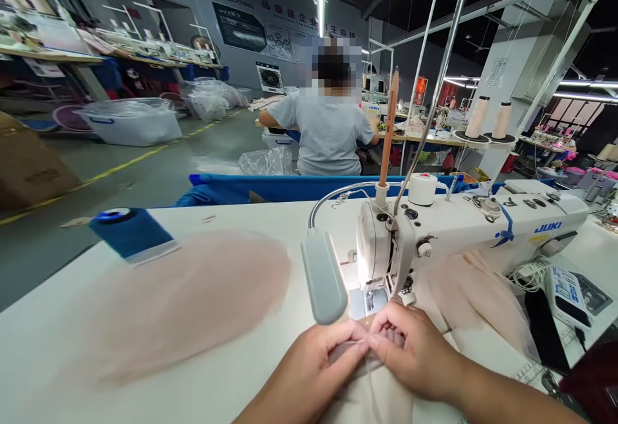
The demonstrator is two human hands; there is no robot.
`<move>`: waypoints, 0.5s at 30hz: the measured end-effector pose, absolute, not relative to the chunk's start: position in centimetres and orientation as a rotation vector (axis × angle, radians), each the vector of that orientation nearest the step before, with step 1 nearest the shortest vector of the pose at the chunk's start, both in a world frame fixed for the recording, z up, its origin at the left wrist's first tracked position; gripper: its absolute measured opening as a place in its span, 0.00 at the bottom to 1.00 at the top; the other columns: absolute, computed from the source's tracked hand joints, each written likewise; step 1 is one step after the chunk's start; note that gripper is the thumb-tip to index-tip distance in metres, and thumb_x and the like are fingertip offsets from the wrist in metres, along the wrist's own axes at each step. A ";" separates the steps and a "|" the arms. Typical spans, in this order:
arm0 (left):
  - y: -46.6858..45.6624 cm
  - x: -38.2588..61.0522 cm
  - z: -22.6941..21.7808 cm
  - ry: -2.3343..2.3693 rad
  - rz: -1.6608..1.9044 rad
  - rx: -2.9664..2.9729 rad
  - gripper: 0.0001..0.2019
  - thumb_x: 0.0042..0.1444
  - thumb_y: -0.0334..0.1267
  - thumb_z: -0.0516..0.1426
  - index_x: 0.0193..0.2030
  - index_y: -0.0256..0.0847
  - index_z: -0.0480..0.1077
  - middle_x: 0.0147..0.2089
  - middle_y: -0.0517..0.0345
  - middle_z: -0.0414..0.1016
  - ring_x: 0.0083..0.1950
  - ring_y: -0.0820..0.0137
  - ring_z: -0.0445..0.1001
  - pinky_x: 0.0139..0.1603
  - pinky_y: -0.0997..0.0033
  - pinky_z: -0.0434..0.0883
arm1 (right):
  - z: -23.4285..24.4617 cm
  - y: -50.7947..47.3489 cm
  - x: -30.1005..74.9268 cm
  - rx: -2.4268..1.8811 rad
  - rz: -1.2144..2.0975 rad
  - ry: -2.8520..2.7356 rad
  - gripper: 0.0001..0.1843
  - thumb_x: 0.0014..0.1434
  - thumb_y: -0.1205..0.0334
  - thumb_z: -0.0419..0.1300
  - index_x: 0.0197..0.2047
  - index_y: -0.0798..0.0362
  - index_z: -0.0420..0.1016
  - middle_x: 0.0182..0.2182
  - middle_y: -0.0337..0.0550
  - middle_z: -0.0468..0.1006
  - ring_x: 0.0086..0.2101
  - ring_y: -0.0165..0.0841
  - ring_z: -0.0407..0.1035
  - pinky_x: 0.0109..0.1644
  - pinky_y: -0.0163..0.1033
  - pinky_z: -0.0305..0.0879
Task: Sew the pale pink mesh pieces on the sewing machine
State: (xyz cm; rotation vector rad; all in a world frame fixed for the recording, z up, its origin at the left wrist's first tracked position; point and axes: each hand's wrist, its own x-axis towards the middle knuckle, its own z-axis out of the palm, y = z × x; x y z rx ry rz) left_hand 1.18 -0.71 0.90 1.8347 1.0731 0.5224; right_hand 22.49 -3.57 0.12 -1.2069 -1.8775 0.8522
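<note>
My left hand (333, 353) and my right hand (410, 347) meet at the front of a white sewing machine (463, 224), just short of its needle area. Both are closed, fingertips pinching a thin, pale pink sheer fabric (369, 363) between them. Part of that cloth hangs down toward me over the table edge. To the left, a sheer pink fabric piece (207, 302) lies spread on the white table. More pink fabric (473, 295) is bunched beneath the machine's arm. A grey-green lamp head (324, 276) on a bendy metal neck stands beside the needle.
A blue thread cone (130, 234) lies at the table's left. On the right are a control box (567, 295), a coiled white cable (531, 275) and a black phone-like slab (545, 327). A pencil (389, 128) stands upright on the machine. Ahead, a person (328, 128) sits facing away.
</note>
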 end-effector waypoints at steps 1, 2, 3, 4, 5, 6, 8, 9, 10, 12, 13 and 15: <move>-0.8 1.2 0.9 1.083 0.546 1.845 0.22 0.65 0.58 0.54 0.37 0.44 0.80 0.37 0.56 0.83 0.41 0.59 0.79 0.43 0.66 0.71 | 0.1 -3.5 22.4 -1.191 0.824 -1.884 0.05 0.69 0.60 0.62 0.39 0.48 0.72 0.31 0.35 0.76 0.32 0.34 0.70 0.39 0.38 0.62; -0.9 1.2 0.9 1.093 0.582 1.851 0.20 0.65 0.57 0.55 0.36 0.45 0.79 0.37 0.57 0.82 0.41 0.59 0.78 0.43 0.66 0.72 | 0.0 -3.5 22.3 -1.178 0.798 -1.888 0.05 0.69 0.60 0.62 0.38 0.48 0.71 0.30 0.35 0.76 0.31 0.34 0.70 0.38 0.37 0.62; -1.0 1.3 0.9 1.103 0.624 1.847 0.18 0.64 0.55 0.55 0.36 0.45 0.78 0.38 0.57 0.82 0.41 0.60 0.78 0.44 0.66 0.72 | -0.1 -3.5 22.2 -1.172 0.774 -1.891 0.05 0.69 0.61 0.62 0.38 0.48 0.71 0.30 0.35 0.76 0.30 0.34 0.70 0.38 0.37 0.62; -1.1 1.4 1.0 1.108 0.663 1.835 0.17 0.63 0.54 0.56 0.35 0.45 0.76 0.39 0.57 0.82 0.41 0.60 0.78 0.44 0.66 0.72 | -0.2 -3.5 22.2 -1.173 0.753 -1.897 0.05 0.68 0.62 0.62 0.38 0.48 0.71 0.31 0.35 0.76 0.31 0.33 0.70 0.38 0.37 0.62; -1.2 1.5 1.1 1.114 0.693 1.816 0.15 0.62 0.53 0.56 0.34 0.45 0.75 0.40 0.57 0.82 0.41 0.61 0.78 0.43 0.66 0.72 | -0.3 -3.5 22.3 -1.178 0.734 -1.905 0.05 0.68 0.62 0.62 0.38 0.48 0.71 0.31 0.35 0.77 0.31 0.34 0.70 0.39 0.37 0.62; -1.2 1.6 1.2 1.121 0.710 1.796 0.14 0.61 0.53 0.56 0.33 0.45 0.73 0.39 0.58 0.81 0.39 0.62 0.76 0.41 0.67 0.72 | -0.3 -3.6 22.3 -1.187 0.715 -1.912 0.05 0.68 0.63 0.63 0.38 0.48 0.72 0.31 0.35 0.77 0.31 0.34 0.71 0.39 0.37 0.62; -1.3 1.8 1.4 1.156 0.719 1.756 0.14 0.58 0.53 0.57 0.30 0.46 0.70 0.33 0.61 0.76 0.34 0.64 0.71 0.36 0.68 0.68 | -0.4 -3.7 22.4 -1.196 0.687 -1.929 0.05 0.68 0.63 0.62 0.38 0.48 0.72 0.31 0.35 0.78 0.31 0.34 0.71 0.39 0.37 0.62; -1.4 2.0 1.3 1.186 0.724 1.738 0.14 0.56 0.53 0.57 0.29 0.46 0.68 0.29 0.63 0.72 0.32 0.65 0.68 0.34 0.68 0.66 | -0.5 -3.7 22.5 -1.194 0.673 -1.935 0.05 0.68 0.63 0.62 0.38 0.48 0.72 0.31 0.35 0.77 0.31 0.34 0.71 0.39 0.37 0.62; -1.3 2.1 1.2 1.215 0.728 1.723 0.14 0.54 0.53 0.58 0.28 0.46 0.66 0.27 0.64 0.68 0.31 0.66 0.65 0.33 0.68 0.64 | -0.5 -3.8 22.5 -1.190 0.660 -1.939 0.05 0.68 0.63 0.62 0.38 0.48 0.72 0.30 0.35 0.77 0.31 0.34 0.71 0.39 0.37 0.62; -1.2 2.2 0.7 1.248 0.727 1.693 0.14 0.53 0.53 0.58 0.28 0.47 0.64 0.26 0.66 0.62 0.30 0.67 0.61 0.31 0.69 0.62 | -0.5 -3.8 22.6 -1.184 0.637 -1.943 0.06 0.68 0.63 0.62 0.37 0.48 0.71 0.30 0.35 0.77 0.30 0.33 0.70 0.39 0.37 0.62; -1.1 2.2 0.4 1.247 0.722 1.682 0.14 0.53 0.53 0.58 0.28 0.47 0.64 0.25 0.67 0.60 0.29 0.68 0.60 0.31 0.69 0.62 | -0.5 -3.8 22.6 -1.182 0.633 -1.947 0.06 0.68 0.62 0.62 0.37 0.48 0.71 0.30 0.35 0.76 0.30 0.33 0.70 0.39 0.37 0.62; -0.9 2.2 -0.5 1.232 0.721 1.678 0.14 0.53 0.54 0.58 0.30 0.47 0.65 0.24 0.69 0.57 0.27 0.68 0.59 0.29 0.69 0.62 | -0.5 -3.8 22.6 -1.178 0.626 -1.955 0.06 0.69 0.62 0.62 0.37 0.48 0.72 0.30 0.35 0.77 0.30 0.33 0.70 0.39 0.38 0.63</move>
